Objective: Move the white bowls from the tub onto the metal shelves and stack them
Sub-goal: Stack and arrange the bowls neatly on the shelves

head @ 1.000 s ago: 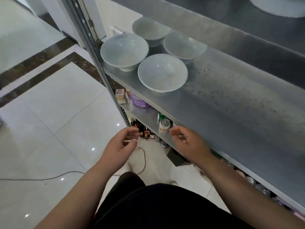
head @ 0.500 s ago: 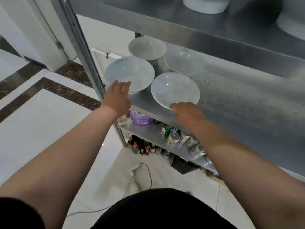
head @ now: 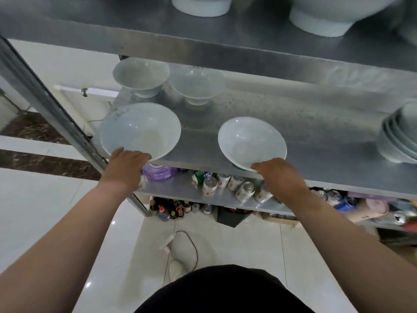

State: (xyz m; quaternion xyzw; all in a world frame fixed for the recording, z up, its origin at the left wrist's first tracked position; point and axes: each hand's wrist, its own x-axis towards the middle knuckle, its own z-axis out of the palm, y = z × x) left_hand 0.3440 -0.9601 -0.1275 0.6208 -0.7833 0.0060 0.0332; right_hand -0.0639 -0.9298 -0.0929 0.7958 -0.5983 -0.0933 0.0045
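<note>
Two white bowls sit at the front of the middle metal shelf (head: 316, 132). My left hand (head: 126, 168) grips the near rim of the front left bowl (head: 140, 129). The near rim of the front right bowl (head: 250, 141) is held by my right hand (head: 279, 177), and this bowl tilts slightly toward me. Behind them stand two more white bowls (head: 141, 74) (head: 198, 84), upright and apart. A stack of white bowls (head: 399, 136) is at the shelf's right edge. The tub is out of view.
The upper shelf (head: 225, 46) carries more white bowls (head: 200, 5) (head: 327, 16) just above my hands. The shelf's metal post (head: 52, 111) runs at the left. Cans (head: 209, 184) and bottles (head: 167, 208) fill the lower shelves. A cable (head: 191, 242) lies on the tiled floor.
Both hands rose from waist height to the shelf and took hold of the two front bowls. The right bowl has shifted to the right, away from the left one.
</note>
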